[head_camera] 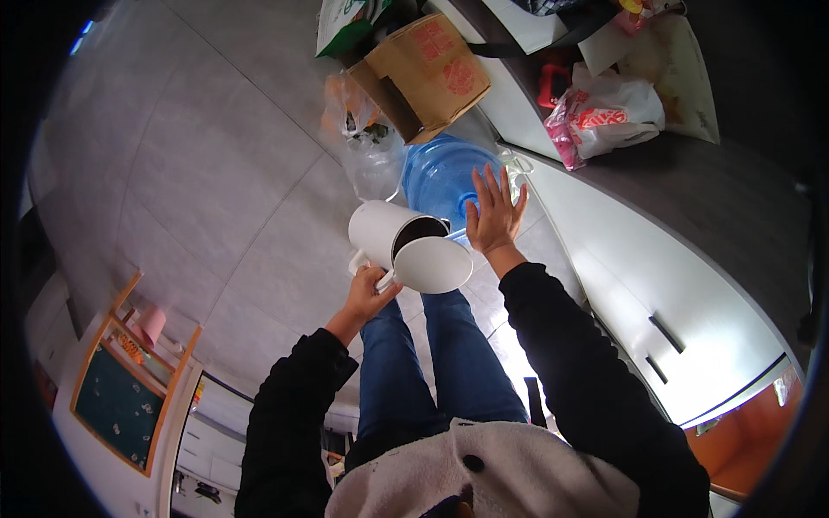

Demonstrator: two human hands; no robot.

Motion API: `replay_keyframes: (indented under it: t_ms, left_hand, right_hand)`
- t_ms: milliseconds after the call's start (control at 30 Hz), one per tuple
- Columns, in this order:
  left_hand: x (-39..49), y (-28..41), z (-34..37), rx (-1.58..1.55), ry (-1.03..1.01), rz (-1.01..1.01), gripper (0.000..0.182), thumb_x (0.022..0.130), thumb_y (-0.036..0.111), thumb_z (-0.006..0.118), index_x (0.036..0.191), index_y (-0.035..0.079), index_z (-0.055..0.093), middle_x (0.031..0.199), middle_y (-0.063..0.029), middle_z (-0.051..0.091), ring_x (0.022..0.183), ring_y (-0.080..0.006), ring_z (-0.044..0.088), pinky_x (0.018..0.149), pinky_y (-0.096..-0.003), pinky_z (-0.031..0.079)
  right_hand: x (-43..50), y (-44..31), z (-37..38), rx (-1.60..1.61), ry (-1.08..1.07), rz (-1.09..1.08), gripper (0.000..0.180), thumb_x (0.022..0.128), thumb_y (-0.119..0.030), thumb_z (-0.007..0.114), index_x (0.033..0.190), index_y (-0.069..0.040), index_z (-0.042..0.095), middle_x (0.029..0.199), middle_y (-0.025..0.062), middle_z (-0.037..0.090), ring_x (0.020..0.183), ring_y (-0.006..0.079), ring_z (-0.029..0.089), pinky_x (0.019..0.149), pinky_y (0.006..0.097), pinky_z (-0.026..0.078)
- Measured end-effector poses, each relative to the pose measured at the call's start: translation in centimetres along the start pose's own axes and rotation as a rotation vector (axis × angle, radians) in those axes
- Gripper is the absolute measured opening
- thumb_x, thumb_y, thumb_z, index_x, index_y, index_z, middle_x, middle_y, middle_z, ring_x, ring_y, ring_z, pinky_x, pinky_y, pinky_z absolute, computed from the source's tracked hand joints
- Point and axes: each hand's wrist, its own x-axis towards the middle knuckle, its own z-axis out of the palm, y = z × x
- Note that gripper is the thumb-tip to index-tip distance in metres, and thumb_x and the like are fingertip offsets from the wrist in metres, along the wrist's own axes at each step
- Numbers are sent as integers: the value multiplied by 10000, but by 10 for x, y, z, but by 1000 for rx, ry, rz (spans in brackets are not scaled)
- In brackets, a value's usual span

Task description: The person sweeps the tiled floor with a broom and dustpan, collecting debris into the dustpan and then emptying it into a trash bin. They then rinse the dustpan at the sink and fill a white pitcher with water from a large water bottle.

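Observation:
My left hand [368, 294] grips the handle of a white electric kettle [374, 232]. The kettle is tilted with its mouth towards the right, and its lid [435, 265] hangs open, showing a dark inside. My right hand [496, 210] is spread flat with the fingers apart and holds nothing. Behind it in the picture lies a large blue water jug [437, 169], its neck close to my fingers; whether they touch it I cannot tell. A pale blue strip shows between the kettle lid and my right wrist.
A cardboard box [431, 71] and clear plastic bags [370, 162] sit beyond the jug. On the right, a dark countertop [732, 188] tops white cabinets [622, 285] and bears a white plastic bag [615, 113] and a red object [552, 85]. A wood-framed board [120, 401] stands far left.

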Motion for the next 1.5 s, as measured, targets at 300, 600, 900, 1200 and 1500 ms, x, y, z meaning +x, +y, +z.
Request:
replay_keyframes:
  t_ms: [300,600,900,1200,1500]
  left_hand:
    - [0,-1,-1,27,-18,24,361,750,367,707,735,23,598,697,-134,550,765,-320,483,686,-421,394]
    - [0,4,2,43,-14,1,343,758,362,707,750,28,631,704,-134,561,783,-315,499,692,-419,398]
    - [-4,7,7,6,-6,-1,321,756,353,708,764,35,663,691,-137,575,767,-307,514,701,-414,406]
    - [-2,7,4,35,-32,-19,311,756,357,709,779,49,678,724,-124,596,823,-298,517,735,-407,410]
    - [2,11,1,41,-42,-35,316,755,354,707,772,41,667,724,-130,591,817,-314,511,729,-418,411]
  right_hand:
    - [-2,0,2,7,25,0,481,918,-364,431,1350,-162,492,1424,60,464,1381,292,325,1109,553,66]
    - [-5,0,3,26,32,11,467,890,-363,507,1307,-153,520,1408,67,476,1368,286,341,1112,539,106]
    - [-24,14,-66,440,189,-48,613,970,-473,370,1443,-88,320,1540,146,249,1442,337,167,1118,560,41]
    - [-34,3,-93,264,127,-251,564,978,-413,332,1472,-141,313,1562,164,180,1460,362,66,1115,580,-60]
    - [-16,4,-35,42,-55,-185,606,941,-384,437,1496,-213,263,1585,91,122,1467,322,24,1100,627,-70]
